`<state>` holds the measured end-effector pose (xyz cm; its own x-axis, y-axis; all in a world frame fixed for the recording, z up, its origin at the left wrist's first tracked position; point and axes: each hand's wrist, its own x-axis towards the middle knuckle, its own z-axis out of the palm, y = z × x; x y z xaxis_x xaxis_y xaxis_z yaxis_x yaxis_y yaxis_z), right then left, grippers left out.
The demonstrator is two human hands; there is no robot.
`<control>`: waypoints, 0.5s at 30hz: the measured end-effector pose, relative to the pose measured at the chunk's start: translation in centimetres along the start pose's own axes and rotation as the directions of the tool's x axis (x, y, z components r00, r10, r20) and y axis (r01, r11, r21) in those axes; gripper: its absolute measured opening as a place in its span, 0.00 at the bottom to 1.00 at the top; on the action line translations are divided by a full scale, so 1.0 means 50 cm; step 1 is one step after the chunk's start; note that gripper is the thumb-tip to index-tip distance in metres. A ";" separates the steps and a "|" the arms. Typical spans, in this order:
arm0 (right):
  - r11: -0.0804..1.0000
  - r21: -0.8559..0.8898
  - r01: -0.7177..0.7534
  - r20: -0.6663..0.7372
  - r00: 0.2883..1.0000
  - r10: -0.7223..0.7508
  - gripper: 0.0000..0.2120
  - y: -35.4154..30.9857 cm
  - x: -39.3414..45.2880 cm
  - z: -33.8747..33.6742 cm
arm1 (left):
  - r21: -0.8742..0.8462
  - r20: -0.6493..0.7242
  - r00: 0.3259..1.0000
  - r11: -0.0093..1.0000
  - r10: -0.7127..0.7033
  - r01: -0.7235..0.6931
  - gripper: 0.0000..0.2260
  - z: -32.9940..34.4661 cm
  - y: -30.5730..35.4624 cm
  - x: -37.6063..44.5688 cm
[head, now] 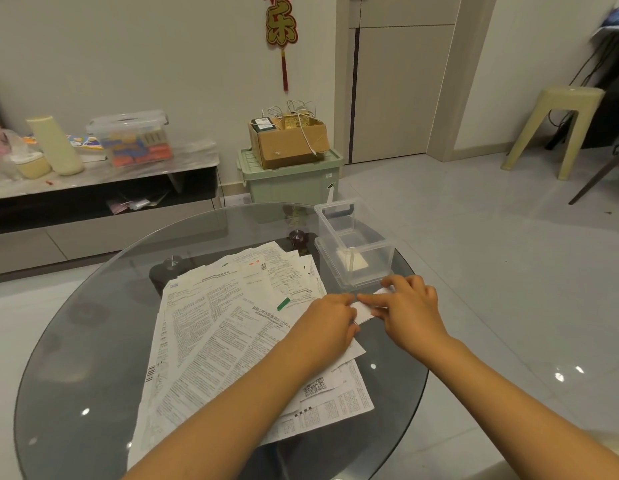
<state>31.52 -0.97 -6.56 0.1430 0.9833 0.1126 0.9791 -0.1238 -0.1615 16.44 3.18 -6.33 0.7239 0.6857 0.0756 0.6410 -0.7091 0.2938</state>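
Observation:
Several printed paper leaflets (225,327) lie fanned out on a round glass table (93,341). At the pile's right edge lies a small folded white paper (366,311), between both hands. My left hand (330,320) rests on its left end with curled fingers. My right hand (410,308) presses its fingers down on the paper's right part. Just behind the hands stands a clear plastic box (356,251) with a white folded sheet inside.
Past the table a green storage bin (290,181) carries a cardboard box (287,140) with cables. A low cabinet (103,188) at the left holds a clear tub and containers. A plastic stool (557,126) stands at the right on the tiled floor.

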 end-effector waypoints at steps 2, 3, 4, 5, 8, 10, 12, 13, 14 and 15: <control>1.000 -0.020 0.022 -0.008 1.000 -0.022 0.20 -0.005 -0.004 -0.005 | 0.007 0.033 0.999 1.000 -0.013 0.012 0.12 -0.005 0.005 -0.005; 0.999 -0.021 0.028 -0.019 0.999 -0.029 0.21 -0.009 -0.004 -0.009 | -0.001 0.047 0.999 1.000 -0.022 0.022 0.13 -0.007 0.006 -0.008; 0.999 -0.014 0.030 -0.033 0.999 -0.031 0.21 -0.012 -0.004 -0.012 | -0.017 0.056 0.998 0.999 -0.031 0.032 0.13 -0.009 0.008 -0.010; 0.999 0.002 0.035 -0.048 0.998 -0.035 0.21 -0.015 -0.005 -0.017 | -0.039 0.051 0.998 0.998 -0.040 0.042 0.12 -0.011 0.008 -0.014; 0.996 0.064 0.061 -0.094 0.994 -0.055 0.19 -0.026 -0.009 -0.029 | -0.106 -0.011 0.998 0.992 -0.064 0.062 0.12 -0.027 0.012 -0.029; 0.992 0.090 0.089 -0.111 0.991 -0.079 0.17 -0.035 -0.015 -0.037 | -0.119 -0.042 0.996 0.990 -0.083 0.077 0.15 -0.047 0.015 -0.042; 0.988 0.122 0.095 -0.120 0.990 -0.080 0.16 -0.046 -0.021 -0.043 | -0.109 -0.050 0.993 0.989 -0.108 0.103 0.16 -0.067 0.016 -0.056; 0.986 0.136 0.096 -0.127 0.989 -0.079 0.16 -0.053 -0.024 -0.045 | -0.094 -0.048 0.991 0.988 -0.124 0.119 0.17 -0.076 0.014 -0.065; 0.984 0.144 0.102 -0.134 0.988 -0.082 0.16 -0.058 -0.026 -0.046 | -0.076 -0.045 0.990 0.988 -0.137 0.133 0.17 -0.083 0.013 -0.074; 0.982 0.150 0.114 -0.139 0.986 -0.094 0.15 -0.067 -0.027 -0.046 | -0.058 -0.042 0.987 0.987 -0.155 0.152 0.17 -0.090 0.008 -0.085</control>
<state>28.37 -2.21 -3.90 0.0694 0.9626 0.2621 0.9561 0.0108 -0.2928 12.48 0.71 -2.25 0.6045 0.7935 0.0693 0.7278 -0.5856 0.3568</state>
